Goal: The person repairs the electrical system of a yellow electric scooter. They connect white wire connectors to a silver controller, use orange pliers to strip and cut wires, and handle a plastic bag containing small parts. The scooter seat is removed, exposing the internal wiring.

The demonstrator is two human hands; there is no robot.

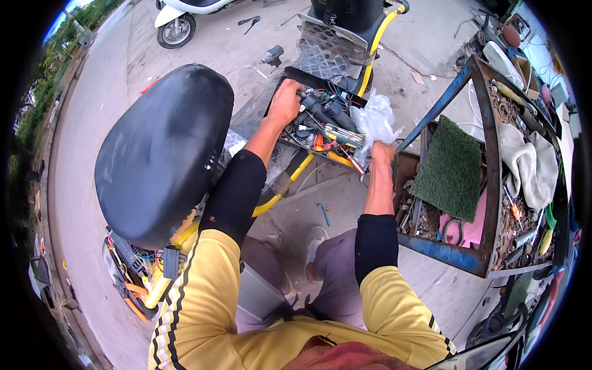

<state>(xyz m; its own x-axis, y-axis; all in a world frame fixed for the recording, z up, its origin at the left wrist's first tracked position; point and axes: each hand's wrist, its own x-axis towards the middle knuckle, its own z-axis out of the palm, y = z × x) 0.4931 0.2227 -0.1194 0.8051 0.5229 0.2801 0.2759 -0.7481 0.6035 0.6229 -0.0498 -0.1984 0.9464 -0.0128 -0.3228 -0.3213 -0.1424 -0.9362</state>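
Observation:
A black tray [296,148] in front of me is crowded with wires, black cylindrical parts, screwdrivers and other hand tools. My left hand [285,102] is closed over the tray's left rim. At the right end, my right hand [382,152] is closed against the lower part of a crumpled clear plastic bag [376,117]. The bag partly hides those fingers, so whether they also grip the tray's edge cannot be seen. Beneath the tray runs a yellow scooter frame [301,168]. Left of my left forearm stands the raised black seat [163,154].
A rusty blue metal rack [438,256] holds green artificial turf [450,169], a cloth [527,163] and loose hardware. An impact driver [272,55] and pliers [249,23] lie on the ground beyond. Below the seat are more tools [139,277]. A white scooter [179,18] stands farther off.

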